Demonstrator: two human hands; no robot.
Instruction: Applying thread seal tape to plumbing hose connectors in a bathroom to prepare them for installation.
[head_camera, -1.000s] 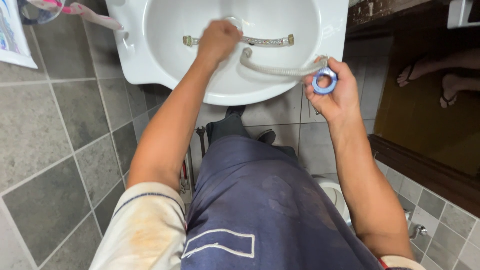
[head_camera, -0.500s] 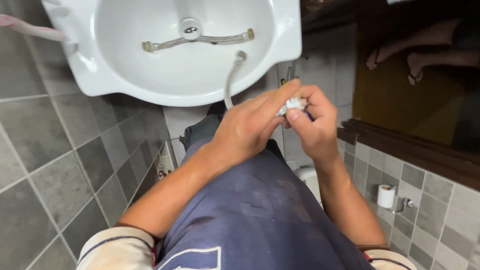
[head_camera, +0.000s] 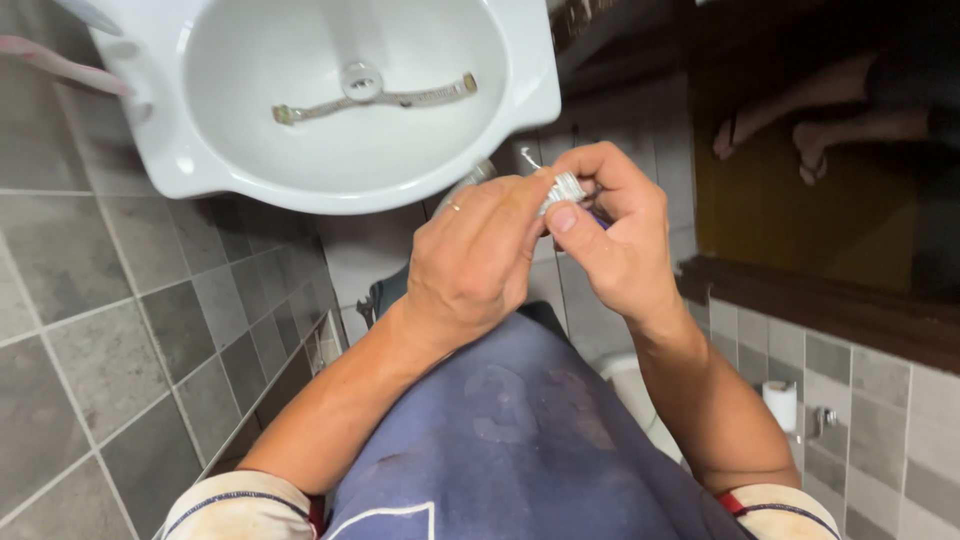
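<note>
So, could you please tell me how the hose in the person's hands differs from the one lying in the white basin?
The braided metal hose end is pinched between the left hand and right hand; the braided metal hose in the white ceramic basin lies untouched. The held one shows only its end, with white tape at its tip; the basin one lies at full length across the bowl. Both look like silvery braided hoses.

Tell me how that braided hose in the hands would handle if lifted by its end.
The braided hose, pinched by the left hand and right hand, probably flexes rather than staying stiff: it runs off bent behind the hands. Its metal fitting looks small, likely light. The ribbed end should grip well.
</note>
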